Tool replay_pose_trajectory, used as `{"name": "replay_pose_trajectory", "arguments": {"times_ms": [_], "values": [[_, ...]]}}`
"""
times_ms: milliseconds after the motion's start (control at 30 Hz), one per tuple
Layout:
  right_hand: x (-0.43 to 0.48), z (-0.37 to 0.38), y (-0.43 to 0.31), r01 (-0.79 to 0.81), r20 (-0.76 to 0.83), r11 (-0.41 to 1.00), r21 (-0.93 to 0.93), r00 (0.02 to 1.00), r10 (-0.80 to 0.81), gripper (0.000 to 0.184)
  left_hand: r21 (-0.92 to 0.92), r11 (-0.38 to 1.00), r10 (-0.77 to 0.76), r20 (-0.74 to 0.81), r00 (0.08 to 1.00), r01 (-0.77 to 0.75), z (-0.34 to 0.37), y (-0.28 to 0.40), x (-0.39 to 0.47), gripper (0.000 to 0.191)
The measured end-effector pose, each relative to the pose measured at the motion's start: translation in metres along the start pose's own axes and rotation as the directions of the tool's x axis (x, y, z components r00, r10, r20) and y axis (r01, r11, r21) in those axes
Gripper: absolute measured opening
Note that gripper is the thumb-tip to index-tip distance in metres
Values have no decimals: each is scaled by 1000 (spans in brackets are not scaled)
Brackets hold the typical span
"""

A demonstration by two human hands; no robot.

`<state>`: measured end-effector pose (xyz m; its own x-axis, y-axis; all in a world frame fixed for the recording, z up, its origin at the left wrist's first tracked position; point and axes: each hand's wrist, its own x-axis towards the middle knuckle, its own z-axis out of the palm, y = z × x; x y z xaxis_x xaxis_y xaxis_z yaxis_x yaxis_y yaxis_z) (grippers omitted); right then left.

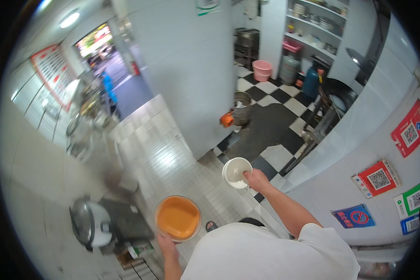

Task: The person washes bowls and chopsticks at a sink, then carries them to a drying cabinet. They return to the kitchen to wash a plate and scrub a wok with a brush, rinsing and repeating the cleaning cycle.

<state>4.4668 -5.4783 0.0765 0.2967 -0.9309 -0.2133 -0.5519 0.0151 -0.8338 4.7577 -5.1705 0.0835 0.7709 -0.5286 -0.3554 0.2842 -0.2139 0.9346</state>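
My left hand [167, 245] grips the near rim of a round clear bowl [198, 231], and an orange plastic basin [179, 215] sits inside that bowl. Held out ahead on the right, a small stack of white bowls [236, 173] is in my right hand [256, 180], with the thumb over the rim. The top white bowl looks bare inside. How many bowls are stacked beneath it I cannot tell. Both loads are above the floor, apart from each other.
A rice cooker [92, 224] stands at the lower left. A wall end [192, 105] juts out ahead. Beyond the doorway, checkered floor [278, 155] has a dark patch, a metal bucket [242, 108], a pink bucket [262, 70], gas cylinders [289, 69] and a wok [339, 92].
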Motion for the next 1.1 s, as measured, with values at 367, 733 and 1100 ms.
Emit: {"name": "replay_pose_trajectory", "arguments": {"times_ms": [367,733,1100], "values": [[184,-142,34,-163,-323,729,664,818,477,34,75,997,-4,476,880,-37,220,104,213,35],[203,-394,169,537,-418,-80,840,734,535,27,160,987,-131,692,710,26,526,148,316,39],[230,-446,269,789,-503,50,612,339,795,20,217,971,-238,833,500,100,866,157,397,31]]}}
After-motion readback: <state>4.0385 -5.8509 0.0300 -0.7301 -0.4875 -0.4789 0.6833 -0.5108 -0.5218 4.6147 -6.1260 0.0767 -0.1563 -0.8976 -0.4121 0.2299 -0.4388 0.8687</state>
